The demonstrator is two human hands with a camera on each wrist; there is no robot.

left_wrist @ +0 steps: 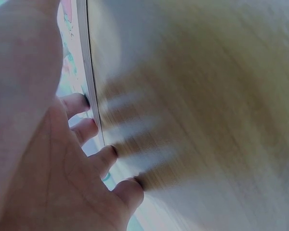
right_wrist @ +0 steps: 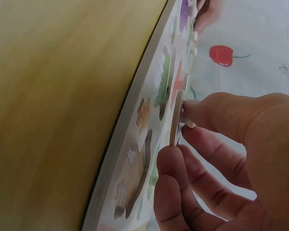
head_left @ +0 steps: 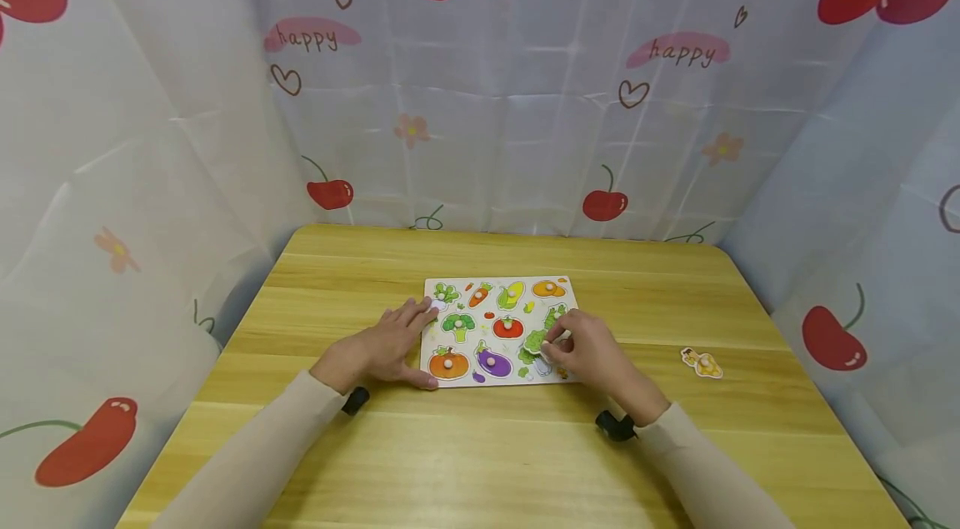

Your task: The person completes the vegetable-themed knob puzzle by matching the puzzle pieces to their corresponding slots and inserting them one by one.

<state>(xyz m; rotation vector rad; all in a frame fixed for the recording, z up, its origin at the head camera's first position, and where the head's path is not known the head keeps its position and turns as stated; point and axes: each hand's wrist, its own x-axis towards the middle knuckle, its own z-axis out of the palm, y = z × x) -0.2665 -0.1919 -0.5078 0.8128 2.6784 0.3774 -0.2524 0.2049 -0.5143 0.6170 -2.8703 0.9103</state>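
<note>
A wooden vegetable puzzle board (head_left: pixel 468 302) lies flat on the table. My left hand (head_left: pixel 386 346) rests at its left side, fingers spread over the edge and the thumb by the near left corner. My right hand (head_left: pixel 592 352) pinches a green leafy vegetable puzzle piece (head_left: pixel 534 341) between thumb and fingers. In the right wrist view that piece (right_wrist: pixel 177 118) stands edge-on, tilted close over the board. A green printed recess (right_wrist: pixel 163 84) and an unfilled recess (right_wrist: pixel 136 175) show beside it. Knobbed tomato (head_left: pixel 508 327), eggplant (head_left: pixel 493 361) and pumpkin (head_left: pixel 447 363) pieces sit in the board.
A loose yellow vegetable puzzle piece (head_left: pixel 702 363) lies on the wooden table (head_left: pixel 450 462), right of the board. Cherry-patterned curtains (head_left: pixel 480 96) stand behind the table and at both sides. Black wrist straps (head_left: pixel 615 426) show at both sleeves.
</note>
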